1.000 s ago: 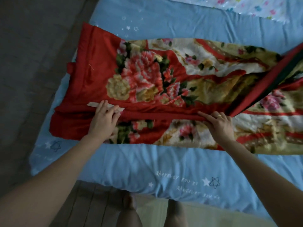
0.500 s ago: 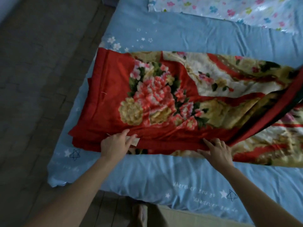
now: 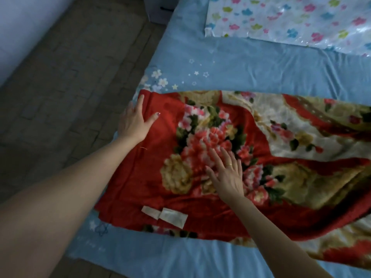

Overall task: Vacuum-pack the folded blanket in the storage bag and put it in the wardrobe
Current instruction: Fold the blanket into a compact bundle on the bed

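L hand (image 3: 135, 122): fingers flat, open, pressing blanket (image 3: 261, 157) at its left short end. R hand (image 3: 226, 171): flat, open, mid-blanket. Blanket long axis runs rightward on bed (image 3: 251, 63); storage bag (image 3: 301, 19) beyond, far side.

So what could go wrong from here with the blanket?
1. The blanket is wrinkled toward the right; folding now may leave a bulky pack that fits the bag badly.
2. The left hand rests at the bed's edge, so the blanket may slide to the floor.
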